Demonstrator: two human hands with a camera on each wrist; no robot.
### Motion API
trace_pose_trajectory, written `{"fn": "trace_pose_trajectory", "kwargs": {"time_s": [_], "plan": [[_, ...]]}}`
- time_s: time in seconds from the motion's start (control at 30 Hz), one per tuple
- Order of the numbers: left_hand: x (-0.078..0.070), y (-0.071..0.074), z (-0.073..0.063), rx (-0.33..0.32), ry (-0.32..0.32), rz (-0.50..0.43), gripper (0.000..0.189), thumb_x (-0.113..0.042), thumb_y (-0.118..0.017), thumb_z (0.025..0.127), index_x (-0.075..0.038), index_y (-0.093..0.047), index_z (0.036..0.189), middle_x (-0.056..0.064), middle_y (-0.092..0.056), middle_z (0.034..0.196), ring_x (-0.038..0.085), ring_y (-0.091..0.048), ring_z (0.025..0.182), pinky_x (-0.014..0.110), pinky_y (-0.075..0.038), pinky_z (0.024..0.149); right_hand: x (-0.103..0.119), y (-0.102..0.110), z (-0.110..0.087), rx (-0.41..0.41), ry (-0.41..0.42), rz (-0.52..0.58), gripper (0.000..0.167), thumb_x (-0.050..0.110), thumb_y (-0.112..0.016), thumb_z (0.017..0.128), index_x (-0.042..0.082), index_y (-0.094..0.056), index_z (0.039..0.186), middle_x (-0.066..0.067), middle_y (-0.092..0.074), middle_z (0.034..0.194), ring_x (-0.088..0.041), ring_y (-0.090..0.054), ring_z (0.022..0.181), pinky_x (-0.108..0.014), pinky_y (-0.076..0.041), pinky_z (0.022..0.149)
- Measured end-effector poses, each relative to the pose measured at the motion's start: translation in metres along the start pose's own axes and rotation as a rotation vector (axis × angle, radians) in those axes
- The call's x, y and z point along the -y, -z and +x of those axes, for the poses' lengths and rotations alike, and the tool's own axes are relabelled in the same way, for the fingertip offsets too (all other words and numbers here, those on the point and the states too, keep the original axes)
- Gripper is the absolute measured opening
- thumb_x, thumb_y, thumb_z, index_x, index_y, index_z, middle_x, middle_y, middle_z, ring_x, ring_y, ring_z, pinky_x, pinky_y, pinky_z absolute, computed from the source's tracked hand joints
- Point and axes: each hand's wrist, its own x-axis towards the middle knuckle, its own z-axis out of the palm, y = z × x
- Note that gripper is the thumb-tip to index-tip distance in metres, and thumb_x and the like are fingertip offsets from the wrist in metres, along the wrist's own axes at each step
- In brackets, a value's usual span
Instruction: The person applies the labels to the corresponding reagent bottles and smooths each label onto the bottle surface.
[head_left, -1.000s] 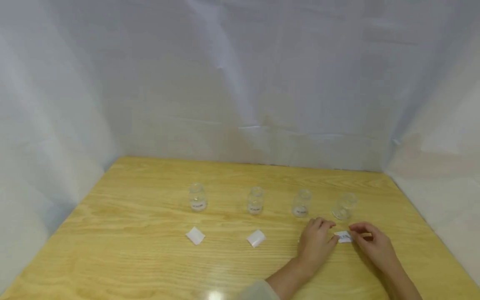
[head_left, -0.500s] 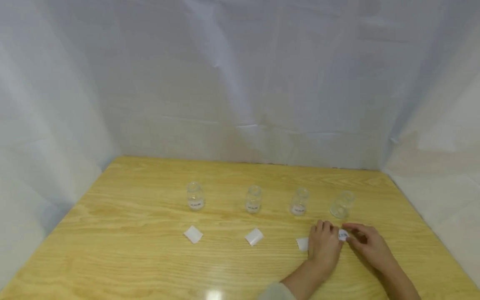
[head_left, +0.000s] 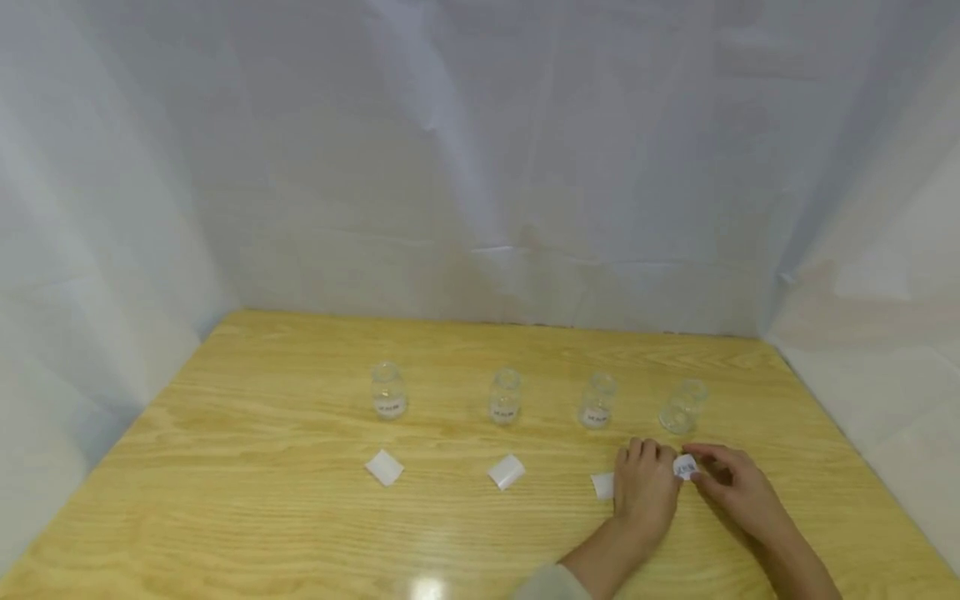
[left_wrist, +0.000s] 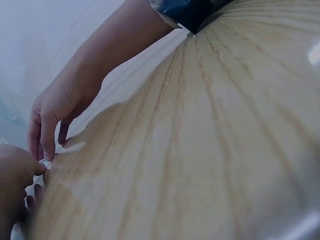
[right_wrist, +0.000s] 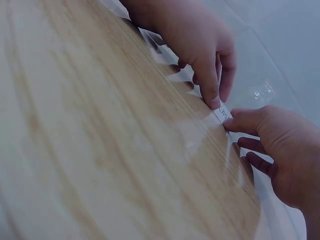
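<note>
A small white label [head_left: 685,467] with dark print lies between both hands at the right of the table. My left hand [head_left: 647,483] pinches its left edge, with the other fingers curled under. At the opposite edge, the thumb and index finger of my right hand [head_left: 738,490] grip it. The label bends a little between them. In the right wrist view, the fingertips of my left hand [right_wrist: 200,45] and right hand [right_wrist: 290,150] meet closely at the label [right_wrist: 220,115]. Just behind stands a clear glass bottle [head_left: 683,407] with no label visible on it.
Three more clear bottles, a left one [head_left: 388,390], a middle one [head_left: 505,397] and another [head_left: 597,401], stand in a row with printed labels. White paper pieces lie in front: one [head_left: 385,467], a second [head_left: 507,472] and a third [head_left: 602,485] partly behind my left hand.
My left hand has shifted right and curled its fingers at the label's left edge, uncovering the third paper piece. The label, flat before, is now bent. My right hand has barely moved.
</note>
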Motion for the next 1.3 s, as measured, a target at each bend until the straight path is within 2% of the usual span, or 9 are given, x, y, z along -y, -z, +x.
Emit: {"fn": "trace_pose_trajectory", "kwargs": {"time_s": [0.13,0.27,0.43,0.57,0.77,0.87,1.03,1.2,1.3], "plan": [[0.001,-0.001,0.001,-0.092,0.002,-0.052,0.028,-0.040,-0.075,0.073,-0.028,-0.064,0.095,-0.014,-0.059,0.085,0.004,-0.046,0.075,0.016,-0.033,0.063,0.002,0.000,0.000,-0.005,-0.044,0.031,0.030,-0.007,-0.067,0.076,-0.003,-0.063,0.105,-0.013,-0.063,0.097,-0.006,-0.055,0.086,-0.021,-0.045,0.071],[0.002,0.000,0.001,-0.183,0.020,-0.171,0.020,-0.029,-0.077,0.072,-0.027,-0.065,0.088,-0.015,-0.060,0.078,0.003,-0.046,0.070,0.014,-0.033,0.062,0.006,-0.001,-0.001,-0.038,-0.125,0.088,0.024,-0.006,-0.063,0.080,-0.003,-0.062,0.104,-0.004,-0.062,0.088,-0.003,-0.055,0.078,-0.020,-0.046,0.065],[0.003,0.002,0.003,-0.207,0.076,-0.383,0.013,-0.019,-0.076,0.073,-0.024,-0.068,0.083,-0.016,-0.060,0.072,0.000,-0.044,0.067,0.010,-0.031,0.061,0.008,-0.002,-0.002,-0.112,-0.157,0.156,0.015,-0.005,-0.060,0.084,-0.005,-0.062,0.099,0.002,-0.062,0.084,-0.002,-0.055,0.075,-0.014,-0.044,0.065],[0.003,0.005,0.004,-0.172,0.166,-0.545,0.008,-0.015,-0.074,0.076,-0.021,-0.070,0.080,-0.016,-0.060,0.070,-0.002,-0.042,0.065,0.008,-0.030,0.059,0.010,-0.003,-0.001,-0.141,-0.183,0.222,0.014,-0.003,-0.059,0.086,-0.008,-0.060,0.099,0.008,-0.062,0.086,-0.001,-0.055,0.074,-0.014,-0.043,0.063],[0.005,0.013,0.005,-0.069,0.320,-0.780,0.008,-0.012,-0.074,0.076,-0.019,-0.071,0.077,-0.016,-0.052,0.070,-0.003,-0.043,0.065,0.010,-0.034,0.059,0.014,-0.005,0.001,-0.166,-0.226,0.254,0.013,-0.002,-0.058,0.088,-0.009,-0.060,0.099,0.012,-0.060,0.086,-0.003,-0.053,0.071,-0.018,-0.043,0.057],[0.009,0.015,0.005,-0.019,0.364,-0.874,0.009,-0.012,-0.073,0.076,-0.020,-0.070,0.076,-0.015,-0.051,0.071,-0.003,-0.044,0.066,0.012,-0.037,0.058,0.016,-0.006,0.002,-0.168,-0.221,0.260,0.013,-0.003,-0.058,0.087,-0.009,-0.059,0.099,0.013,-0.060,0.087,-0.003,-0.053,0.071,-0.018,-0.043,0.057],[0.019,0.014,0.007,0.060,0.356,-1.006,0.009,-0.010,-0.071,0.076,-0.019,-0.072,0.077,-0.016,-0.052,0.071,-0.002,-0.043,0.059,0.014,-0.038,0.052,0.020,-0.007,0.002,-0.162,-0.238,0.265,0.014,-0.001,-0.057,0.088,-0.008,-0.060,0.100,0.011,-0.060,0.088,-0.004,-0.052,0.072,-0.019,-0.043,0.057],[0.027,0.012,0.009,0.081,0.310,-1.119,0.008,-0.008,-0.070,0.077,-0.015,-0.073,0.078,-0.017,-0.056,0.067,-0.002,-0.043,0.053,0.014,-0.037,0.048,0.025,-0.008,0.004,-0.141,-0.290,0.288,0.018,0.003,-0.056,0.091,-0.007,-0.059,0.104,0.008,-0.060,0.090,-0.005,-0.052,0.074,-0.021,-0.045,0.059],[0.030,0.013,0.010,0.098,0.297,-1.177,0.006,-0.008,-0.070,0.078,-0.013,-0.074,0.080,-0.016,-0.059,0.068,-0.003,-0.046,0.057,0.014,-0.039,0.051,0.027,-0.009,0.004,-0.133,-0.315,0.291,0.020,0.006,-0.055,0.092,-0.006,-0.059,0.107,0.007,-0.061,0.092,-0.005,-0.053,0.076,-0.022,-0.046,0.060]]}}
